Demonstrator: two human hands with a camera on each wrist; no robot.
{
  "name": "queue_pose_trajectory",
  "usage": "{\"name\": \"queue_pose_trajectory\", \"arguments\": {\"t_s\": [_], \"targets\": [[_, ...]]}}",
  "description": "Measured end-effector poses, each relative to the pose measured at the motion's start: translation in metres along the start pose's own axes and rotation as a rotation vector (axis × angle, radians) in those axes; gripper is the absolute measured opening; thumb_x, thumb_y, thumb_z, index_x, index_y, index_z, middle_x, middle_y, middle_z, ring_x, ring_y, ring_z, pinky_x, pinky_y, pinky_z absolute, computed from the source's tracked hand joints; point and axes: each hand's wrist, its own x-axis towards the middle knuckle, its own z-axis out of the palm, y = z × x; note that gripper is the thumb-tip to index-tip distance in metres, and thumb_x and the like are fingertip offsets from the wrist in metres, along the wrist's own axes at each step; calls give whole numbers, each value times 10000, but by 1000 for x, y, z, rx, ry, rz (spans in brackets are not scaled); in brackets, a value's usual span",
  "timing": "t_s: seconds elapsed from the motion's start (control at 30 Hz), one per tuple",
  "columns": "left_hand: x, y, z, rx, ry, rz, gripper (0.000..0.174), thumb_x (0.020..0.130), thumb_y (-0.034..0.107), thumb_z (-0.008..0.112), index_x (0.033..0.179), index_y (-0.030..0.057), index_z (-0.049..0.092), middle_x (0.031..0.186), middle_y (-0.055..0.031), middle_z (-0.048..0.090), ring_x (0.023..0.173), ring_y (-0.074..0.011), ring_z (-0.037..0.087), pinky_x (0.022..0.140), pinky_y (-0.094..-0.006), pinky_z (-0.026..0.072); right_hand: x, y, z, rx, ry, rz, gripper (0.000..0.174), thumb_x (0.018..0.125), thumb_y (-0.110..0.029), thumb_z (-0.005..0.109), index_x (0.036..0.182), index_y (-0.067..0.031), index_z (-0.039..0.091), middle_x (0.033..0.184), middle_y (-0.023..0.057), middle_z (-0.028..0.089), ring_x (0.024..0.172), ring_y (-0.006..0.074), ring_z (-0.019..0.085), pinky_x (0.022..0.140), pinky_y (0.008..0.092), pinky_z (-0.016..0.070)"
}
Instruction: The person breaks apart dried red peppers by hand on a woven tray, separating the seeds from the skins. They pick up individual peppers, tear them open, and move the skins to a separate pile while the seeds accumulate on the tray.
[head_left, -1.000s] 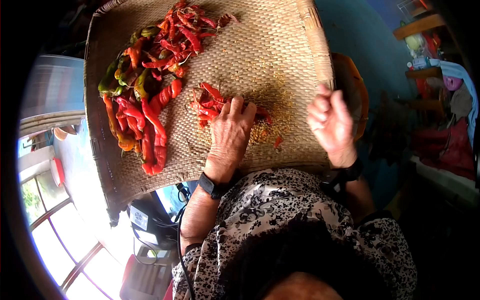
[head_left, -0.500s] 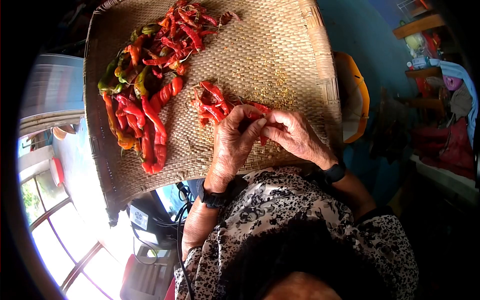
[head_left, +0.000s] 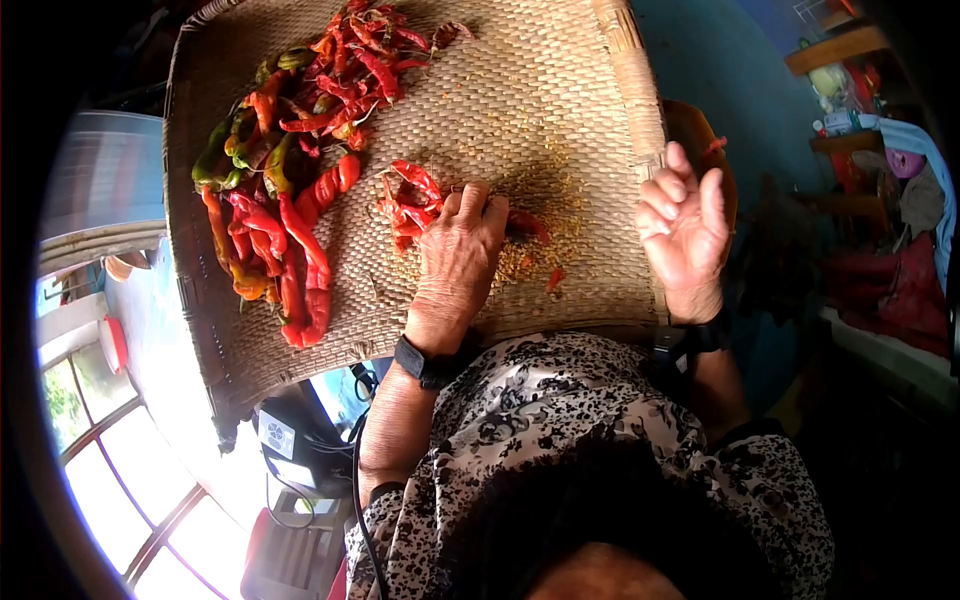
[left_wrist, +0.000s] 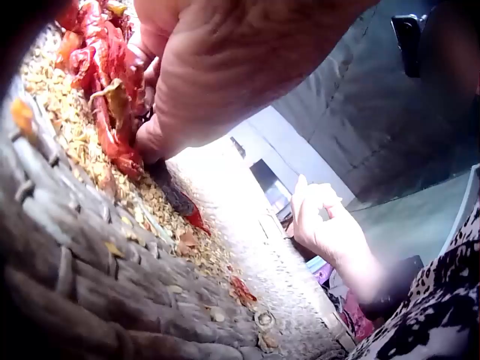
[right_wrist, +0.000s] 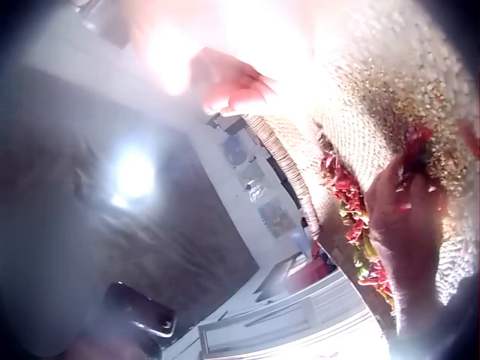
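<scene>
In the head view my left hand (head_left: 460,255) reaches down to a small heap of split red chili peppers (head_left: 408,212) on a woven tray (head_left: 520,80). Its curled fingers grip a red chili pepper (head_left: 527,226), which pokes out to the right. The left wrist view shows the thumb pressed close to the dark stretch of a chili pepper (left_wrist: 174,196) with a red tip. Raised over the tray's right edge, my right hand (head_left: 685,225) has its palm up, fingers loosely bent, nothing between them. A small red piece (head_left: 715,146) shows by its fingertips.
Yellow seeds (head_left: 560,215) lie scattered around the left hand. A bigger pile of red and green chili peppers (head_left: 300,235) covers the tray's left side. Beyond the right edge stands an orange container (head_left: 690,122), partly behind the right hand. Shelves with cloth (head_left: 900,260) are farther right.
Half a second ago both hands met over the seeds, fingertips together. The right hand has since swung right, past the tray's edge; the left has stayed by the small heap.
</scene>
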Motion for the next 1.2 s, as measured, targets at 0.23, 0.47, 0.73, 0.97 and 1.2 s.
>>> {"name": "queue_pose_trajectory", "arguments": {"t_s": [0.23,0.47,0.73,0.97,1.2], "targets": [[-5,1,-1,-117,5,-53,174,786,61,630,959,81,613,961,-59,587,839,-249,619,654,-354,521,-5,55,7,-1469,-65,-78,230,886,-184,623,1084,-67,608,776,27,586,673,114,565,547,230,486],[-21,11,-16,-360,-13,-14,156,807,52,647,958,79,622,900,-80,631,758,-265,652,616,-350,527,-6,69,19,-1802,-293,-75,166,857,-136,641,926,8,594,747,113,581,667,238,609,579,328,489],[-19,3,-18,-391,29,-213,201,823,115,626,1014,66,589,895,-105,599,762,-290,631,622,-378,519,-4,50,12,-1284,-86,126,288,956,-307,511,793,-83,593,596,-8,515,504,74,467,432,237,394],[-7,0,5,8,8,0,144,780,65,559,923,57,549,880,-77,522,779,-226,589,627,-337,512,7,-16,-4,122,-14,-47,460,953,-372,498,1260,-29,506,723,-7,532,657,102,458,567,236,401],[-3,-2,9,73,25,33,81,775,78,561,853,70,540,828,-66,515,750,-207,589,606,-330,513,-5,24,3,-700,63,79,327,961,-295,505,1185,-68,576,664,-12,511,575,76,466,500,209,411]]}}
